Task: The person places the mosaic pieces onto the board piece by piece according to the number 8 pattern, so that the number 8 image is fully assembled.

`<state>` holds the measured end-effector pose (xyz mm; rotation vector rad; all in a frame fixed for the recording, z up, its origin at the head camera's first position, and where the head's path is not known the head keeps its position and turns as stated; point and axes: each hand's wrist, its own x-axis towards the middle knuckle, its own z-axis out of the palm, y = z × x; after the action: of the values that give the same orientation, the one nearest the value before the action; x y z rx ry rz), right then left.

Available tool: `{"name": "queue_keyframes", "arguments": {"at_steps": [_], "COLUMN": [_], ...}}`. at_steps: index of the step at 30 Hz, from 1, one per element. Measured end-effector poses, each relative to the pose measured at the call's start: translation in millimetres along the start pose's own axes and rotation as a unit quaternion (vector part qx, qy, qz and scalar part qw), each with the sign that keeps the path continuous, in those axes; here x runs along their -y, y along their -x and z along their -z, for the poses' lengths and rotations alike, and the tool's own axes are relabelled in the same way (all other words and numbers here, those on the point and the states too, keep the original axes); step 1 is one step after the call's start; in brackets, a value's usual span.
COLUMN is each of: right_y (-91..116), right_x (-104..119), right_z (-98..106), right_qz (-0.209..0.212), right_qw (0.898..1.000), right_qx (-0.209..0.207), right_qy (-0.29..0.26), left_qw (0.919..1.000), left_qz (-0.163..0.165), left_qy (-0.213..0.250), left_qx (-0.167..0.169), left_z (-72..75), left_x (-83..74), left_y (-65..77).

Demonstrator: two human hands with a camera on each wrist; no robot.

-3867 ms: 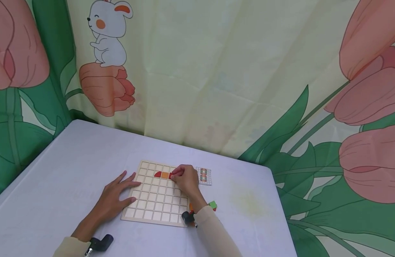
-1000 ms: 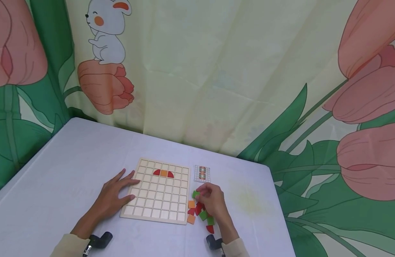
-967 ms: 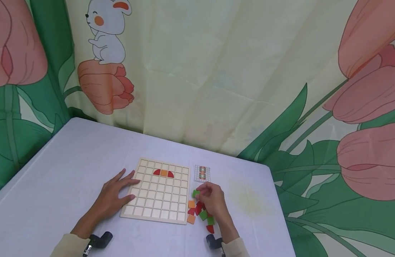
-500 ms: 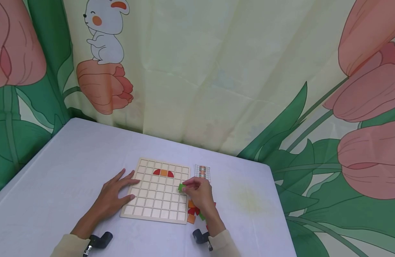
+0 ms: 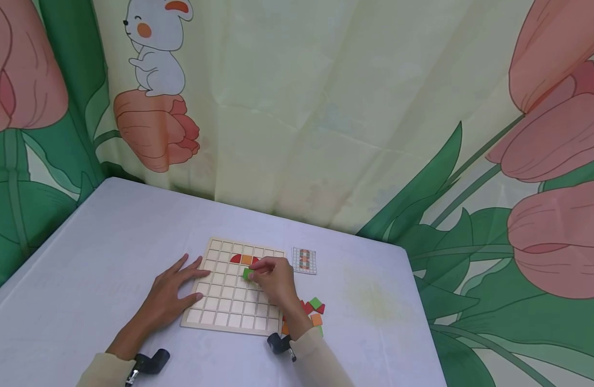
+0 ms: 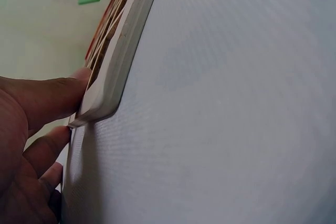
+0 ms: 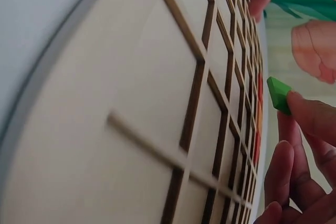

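A wooden grid board (image 5: 219,317) lies on the white table. In its upper part sit a red quarter-round tile (image 5: 236,259), an orange square tile (image 5: 247,259) and a second red one, partly hidden by fingers. My right hand (image 5: 276,279) pinches a green square tile (image 5: 247,274) between thumb and fingers, just below the orange tile. In the right wrist view that green tile (image 7: 279,95) is held clear of the board's surface. My left hand (image 5: 171,293) rests at the board's left edge, fingers spread, thumb and fingertips touching the rim.
A small pattern card (image 5: 304,260) lies right of the board. Several loose red, orange and green tiles (image 5: 315,303) are piled near the board's lower right, partly behind the right forearm. A printed curtain (image 5: 297,134) hangs behind the table.
My right hand has picked the green tile from the pile and carried it left over the board. Earlier it set the right-hand red tile there. The left hand stays in place.
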<state>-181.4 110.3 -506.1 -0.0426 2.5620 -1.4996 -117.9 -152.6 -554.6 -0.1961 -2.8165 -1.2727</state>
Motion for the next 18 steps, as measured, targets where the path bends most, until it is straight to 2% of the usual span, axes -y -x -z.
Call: {"name": "queue_keyframes", "arguments": {"at_steps": [10, 18], "right_y": [-14, -21], "right_x": [11, 15], "right_z": [-26, -36], "right_qz": [-0.011, 0.009], "right_qw": [1.0, 0.996], "right_qx": [-0.004, -0.021], "right_qy": [0.006, 0.087], "left_qw": [1.0, 1.0], "left_qz": [-0.003, -0.002], "left_qy": [0.002, 0.001], "left_qx": [-0.002, 0.0], "left_z": [0.1, 0.7], "left_x": [1.1, 1.2], "left_y": [-0.2, -0.3]}}
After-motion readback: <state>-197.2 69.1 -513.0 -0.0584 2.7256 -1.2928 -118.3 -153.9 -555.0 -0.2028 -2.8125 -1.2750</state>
